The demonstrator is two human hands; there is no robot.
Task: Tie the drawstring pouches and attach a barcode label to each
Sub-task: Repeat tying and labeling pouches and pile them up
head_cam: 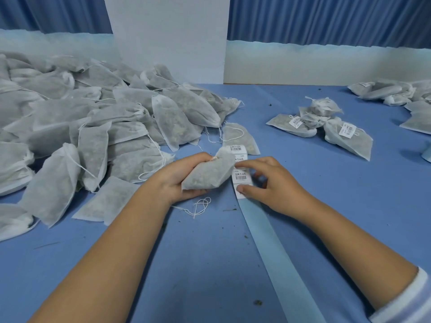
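pouch (pixel 207 173): gripped in left hand (pixel 177 180), held low over the table.
label strip (pixel 242 177): just right of pouch; right hand (pixel 270 183) pinches one label.
tip: lift a corner, peel slowly, press onto flat cloth.
untied pile (pixel 93 127): left of pouch.

Pouch heap (pixel 93 122) crowds left; labelled pouches (pixel 326 127) far right; blue tabletop (pixel 251 108) between them passable.

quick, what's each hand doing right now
Left hand: closed, gripping a filled drawstring pouch.
Right hand: closed, apparently pinching a barcode label on the label strip.
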